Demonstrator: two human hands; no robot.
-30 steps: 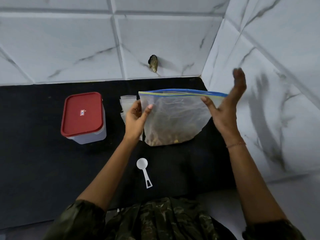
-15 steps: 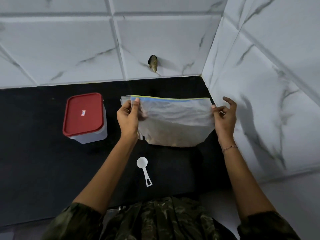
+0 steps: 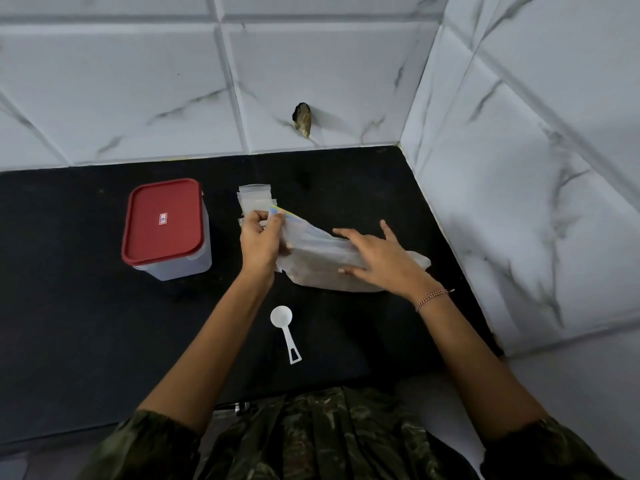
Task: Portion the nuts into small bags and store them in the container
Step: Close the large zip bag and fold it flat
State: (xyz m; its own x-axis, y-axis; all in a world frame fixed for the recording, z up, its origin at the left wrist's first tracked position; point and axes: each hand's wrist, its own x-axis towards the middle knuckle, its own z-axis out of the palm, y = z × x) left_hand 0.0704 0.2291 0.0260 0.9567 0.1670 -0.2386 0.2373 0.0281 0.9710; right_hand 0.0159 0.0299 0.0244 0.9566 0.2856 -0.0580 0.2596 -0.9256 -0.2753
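Nut bag [image 3: 311, 239] laid flat on counter [image 3: 69, 306]; zip corner pinched by L hand [image 3: 258, 242], body pressed by R hand [image 3: 377, 258], fingers straight and spread (prob. steadied for opening). Scoop [image 3: 285, 329] placed within reach.

We get soft, cool, fairly bright light from the left; grey shadows fall on the right wall [image 3: 554, 237]. The black surface [image 3: 69, 306] loses detail. Tile lines bow toward the edges.

Big bag [image 3: 322, 244] now lies down on counter [image 3: 69, 306], no longer held upright. Right hand [image 3: 382, 261] lets go, spreads flat over it; left hand [image 3: 259, 239] pinches zip corner.
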